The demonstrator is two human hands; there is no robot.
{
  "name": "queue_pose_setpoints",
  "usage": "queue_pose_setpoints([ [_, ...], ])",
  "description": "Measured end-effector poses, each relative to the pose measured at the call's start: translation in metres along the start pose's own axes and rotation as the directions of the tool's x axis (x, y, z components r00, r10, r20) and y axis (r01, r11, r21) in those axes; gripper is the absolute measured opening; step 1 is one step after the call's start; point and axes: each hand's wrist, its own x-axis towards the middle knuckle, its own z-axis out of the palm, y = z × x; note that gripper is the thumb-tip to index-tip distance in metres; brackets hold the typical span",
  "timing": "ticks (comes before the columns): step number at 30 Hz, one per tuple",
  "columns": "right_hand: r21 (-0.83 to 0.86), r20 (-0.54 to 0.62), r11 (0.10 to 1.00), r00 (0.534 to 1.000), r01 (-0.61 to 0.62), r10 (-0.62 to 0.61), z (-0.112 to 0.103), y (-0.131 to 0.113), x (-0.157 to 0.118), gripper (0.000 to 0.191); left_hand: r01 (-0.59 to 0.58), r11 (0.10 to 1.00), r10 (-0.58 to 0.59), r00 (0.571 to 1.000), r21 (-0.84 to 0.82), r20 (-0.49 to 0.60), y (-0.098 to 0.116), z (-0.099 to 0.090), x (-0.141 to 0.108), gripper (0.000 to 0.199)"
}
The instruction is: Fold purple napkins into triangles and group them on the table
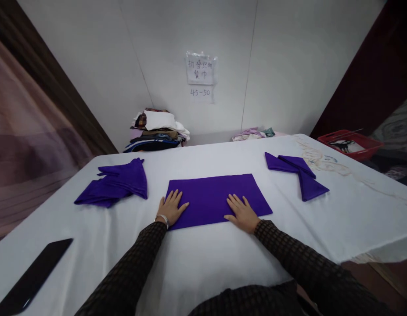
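A purple cloth napkin (210,193), folded into a flat rectangle, lies in front of me on the white tablecloth (203,254). My left hand (172,207) rests flat on its left end, fingers spread, a silver bracelet at the wrist. Toward the right part of the near edge, my right hand (241,213) also lies flat on the cloth with fingers apart. Off to the left is a loose heap of crumpled purple napkins (119,184). On the right sits a purple napkin folded into angled, pointed shapes (297,171).
A dark flat slab, perhaps a phone or tablet, (34,276) lies at the near left. Stacked fabrics (157,131) stand behind the table by the wall. A red basket (351,145) with scissors is at the far right. Handwritten paper signs (200,77) hang on the wall.
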Motion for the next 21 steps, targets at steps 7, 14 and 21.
queue_pose_setpoints([
  [7, -0.128, -0.086, 0.928, 0.936, -0.35, 0.342, 0.001, 0.062, -0.028, 0.07, -0.002, 1.0, 0.001, 1.0, 0.008, 0.009, -0.002, 0.001, 0.001, 0.07],
  [14, -0.179, -0.113, 0.918, 0.935, -0.353, 0.337, 0.007, 0.066, -0.034, 0.068, 0.021, 0.999, -0.02, 1.0, -0.029, 0.012, 0.045, -0.018, -0.005, 0.08],
  [21, -0.21, -0.1, 0.912, 0.936, -0.351, 0.338, 0.009, 0.072, -0.035, 0.067, -0.385, 0.906, 0.378, 0.923, -0.175, -0.072, 0.18, -0.006, -0.014, 0.079],
])
